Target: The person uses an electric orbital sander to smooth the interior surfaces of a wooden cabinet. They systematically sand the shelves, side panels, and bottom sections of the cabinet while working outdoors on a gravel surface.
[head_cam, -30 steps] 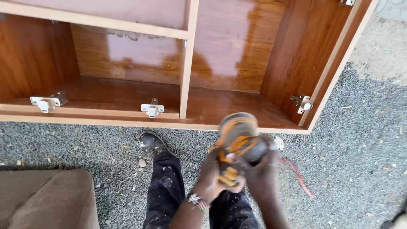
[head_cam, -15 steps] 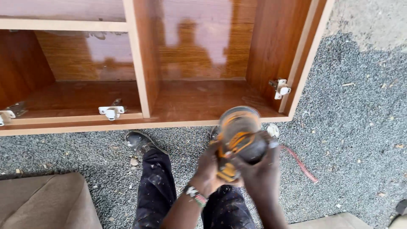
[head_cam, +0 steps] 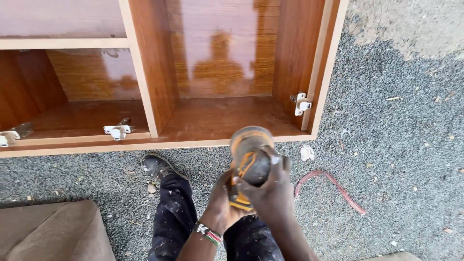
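Observation:
A round power tool [head_cam: 250, 155] with an orange and grey body is held up in front of me, blurred by motion. My left hand [head_cam: 221, 203], with a beaded band at the wrist, grips its lower part from the left. My right hand [head_cam: 271, 192] wraps over its right side and top. Behind the tool, a brown wooden cabinet [head_cam: 154, 77] lies on its back on the gravel, its open compartments facing me. My dark trousers and a black shoe [head_cam: 155, 166] show below.
White hinge plates [head_cam: 116, 130] [head_cam: 300, 104] are fixed inside the cabinet's front edges. A reddish strap [head_cam: 333, 183] and a small white piece [head_cam: 307, 152] lie on the gravel at right. A brown cushion [head_cam: 48, 232] fills the lower left corner.
The view has shifted, so the cabinet now sits further left and higher in frame. Both hands keep hold of the tool, which stays near the centre.

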